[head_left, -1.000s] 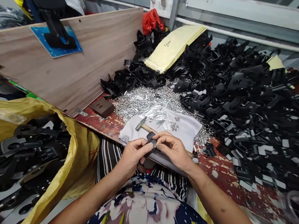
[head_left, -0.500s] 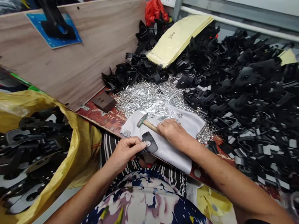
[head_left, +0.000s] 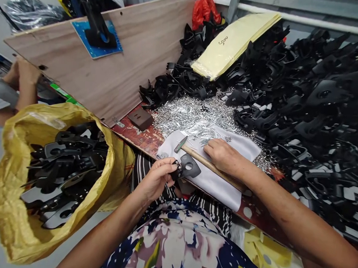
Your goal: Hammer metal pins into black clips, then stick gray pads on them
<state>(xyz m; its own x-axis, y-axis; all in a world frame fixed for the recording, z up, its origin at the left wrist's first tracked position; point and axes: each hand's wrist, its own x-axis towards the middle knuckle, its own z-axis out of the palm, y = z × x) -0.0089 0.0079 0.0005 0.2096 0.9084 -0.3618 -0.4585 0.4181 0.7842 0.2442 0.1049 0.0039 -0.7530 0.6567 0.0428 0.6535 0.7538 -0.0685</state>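
My left hand [head_left: 158,177] pinches a black plastic clip [head_left: 191,165], a flat plate with a round hole and a narrower jointed end at my fingertips. My right hand [head_left: 223,155] is closed, its fingertips down at the near edge of the silvery metal pins [head_left: 183,114]. Whatever those fingers hold, if anything, is hidden. A small hammer [head_left: 200,157] rests on a pale grey cloth [head_left: 224,190], its head toward the left and its wooden handle running below my right hand and under the wrist. The clip is just in front of the hammer.
A big heap of black plastic clips [head_left: 317,94] covers the right side, with yellow sheets [head_left: 236,44] on it. At left stands a yellow sack [head_left: 3,196] of clips. A wooden board [head_left: 148,39] rises behind a brown block [head_left: 140,118]. Another person's arm [head_left: 27,80] shows far left.
My right hand has let go of the hammer's handle and shifted to the pins; the hammer lies on the cloth. The clip has turned in my left hand. The view has swung left.
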